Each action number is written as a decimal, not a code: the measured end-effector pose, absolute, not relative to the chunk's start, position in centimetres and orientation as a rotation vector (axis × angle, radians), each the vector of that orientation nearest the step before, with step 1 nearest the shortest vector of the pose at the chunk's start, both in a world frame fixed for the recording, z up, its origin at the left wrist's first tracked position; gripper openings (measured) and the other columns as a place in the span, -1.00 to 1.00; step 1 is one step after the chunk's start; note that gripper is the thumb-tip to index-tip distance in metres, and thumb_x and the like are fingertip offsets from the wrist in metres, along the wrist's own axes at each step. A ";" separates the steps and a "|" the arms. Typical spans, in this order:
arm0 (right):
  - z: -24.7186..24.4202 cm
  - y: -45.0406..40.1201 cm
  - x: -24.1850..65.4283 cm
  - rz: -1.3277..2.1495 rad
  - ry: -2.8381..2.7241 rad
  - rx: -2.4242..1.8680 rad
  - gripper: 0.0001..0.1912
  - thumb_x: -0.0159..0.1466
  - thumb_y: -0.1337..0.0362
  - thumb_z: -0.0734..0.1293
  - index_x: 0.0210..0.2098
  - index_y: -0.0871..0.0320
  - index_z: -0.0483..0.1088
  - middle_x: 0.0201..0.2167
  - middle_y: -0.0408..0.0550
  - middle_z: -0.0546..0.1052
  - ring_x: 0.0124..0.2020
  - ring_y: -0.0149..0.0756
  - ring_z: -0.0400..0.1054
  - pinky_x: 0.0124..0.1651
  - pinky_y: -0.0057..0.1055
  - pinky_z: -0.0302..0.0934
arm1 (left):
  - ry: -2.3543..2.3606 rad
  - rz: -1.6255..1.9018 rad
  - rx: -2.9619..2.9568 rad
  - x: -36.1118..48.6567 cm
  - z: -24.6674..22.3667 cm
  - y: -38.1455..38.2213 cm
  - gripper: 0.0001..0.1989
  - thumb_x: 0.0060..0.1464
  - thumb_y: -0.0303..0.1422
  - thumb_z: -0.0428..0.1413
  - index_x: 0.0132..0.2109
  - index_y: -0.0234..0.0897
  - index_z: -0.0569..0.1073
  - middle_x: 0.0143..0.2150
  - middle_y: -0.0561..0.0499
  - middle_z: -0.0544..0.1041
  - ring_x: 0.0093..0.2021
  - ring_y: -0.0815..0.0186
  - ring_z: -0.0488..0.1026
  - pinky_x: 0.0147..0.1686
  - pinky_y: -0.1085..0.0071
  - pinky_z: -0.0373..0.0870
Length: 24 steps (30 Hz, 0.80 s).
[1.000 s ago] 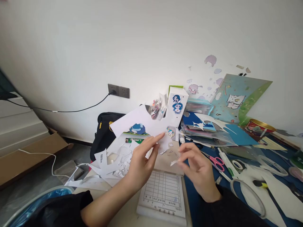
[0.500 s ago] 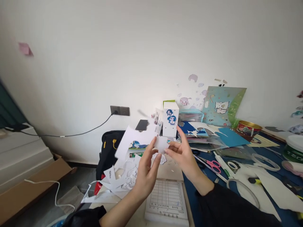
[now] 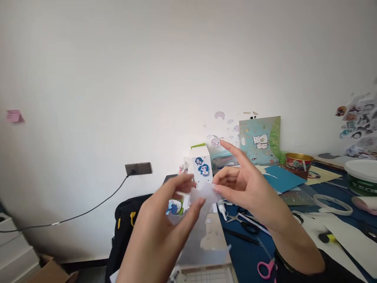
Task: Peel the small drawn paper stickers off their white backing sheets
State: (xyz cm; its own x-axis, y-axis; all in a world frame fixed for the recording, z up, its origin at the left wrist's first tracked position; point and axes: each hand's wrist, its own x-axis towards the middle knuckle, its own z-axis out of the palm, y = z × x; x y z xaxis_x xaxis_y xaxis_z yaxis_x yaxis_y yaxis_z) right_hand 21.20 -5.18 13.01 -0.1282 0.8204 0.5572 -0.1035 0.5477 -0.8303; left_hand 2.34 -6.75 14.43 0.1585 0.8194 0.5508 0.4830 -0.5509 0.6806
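Nearest, in front of the white box (image 3: 202, 167) and to its left: left hand (image 3: 160, 222) spread, fingers blurred, contact hard to judge. Directly in front of the box: translucent sheet (image 3: 200, 228), top pinched in nearer right hand (image 3: 250, 188), long axis downward, lower edge loose. Right of the box: black-handled scissors (image 3: 249, 227) on the desk (image 3: 235, 248). Behind: wall (image 3: 88, 98).

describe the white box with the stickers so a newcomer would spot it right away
Start at the dark wall socket, then look right, just beyond the left hand and right hand. There stands a tall white box with a green strip on top. Unlike the teal-and-green picture sheet leaning to its right, it has two blue-haired cartoon stickers on its front.
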 end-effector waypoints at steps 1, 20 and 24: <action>13.0 -5.3 21.4 0.911 -1.487 -0.660 -0.17 0.17 0.42 0.37 0.27 -0.15 -0.10 -0.40 -0.19 0.50 -0.38 -0.42 0.38 -0.32 -0.47 0.32 | 1.165 1.190 1.983 2.7 14.3 -5.8 -0.73 0.03 -0.18 0.15 -0.12 -0.14 0.46 -0.23 0.01 0.53 -0.25 0.26 0.46 -0.38 0.47 0.36; 12.9 -4.5 22.3 1.121 -1.444 -0.617 -0.29 0.26 0.34 0.33 0.29 -0.06 -0.07 -0.44 -0.19 0.54 -0.47 -0.46 0.38 -0.34 -0.49 0.31 | 0.739 0.924 1.489 2.9 12.7 -2.5 -0.85 0.04 -0.28 0.19 -0.25 -0.25 0.50 -0.44 0.04 0.48 -0.45 0.43 0.36 -0.48 0.55 0.24; 12.8 -4.4 21.7 1.108 -1.474 -0.544 -0.36 0.31 0.24 0.27 0.29 -0.02 -0.09 -0.35 -0.10 0.56 -0.39 -0.36 0.43 -0.32 -0.40 0.32 | 0.569 0.955 1.382 3.7 11.9 -1.7 -0.85 0.11 -0.30 0.08 -0.30 -0.29 0.46 -0.51 0.09 0.34 -0.49 0.48 0.26 -0.49 0.58 0.20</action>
State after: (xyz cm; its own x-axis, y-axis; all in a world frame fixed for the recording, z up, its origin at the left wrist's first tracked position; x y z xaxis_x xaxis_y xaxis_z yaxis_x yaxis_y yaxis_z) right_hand 21.66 -4.41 12.81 -0.2368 0.8328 0.5004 -0.2496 0.4456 -0.8597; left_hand 3.68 -1.73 11.91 0.5278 0.8278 0.1903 -0.2273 -0.0783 0.9707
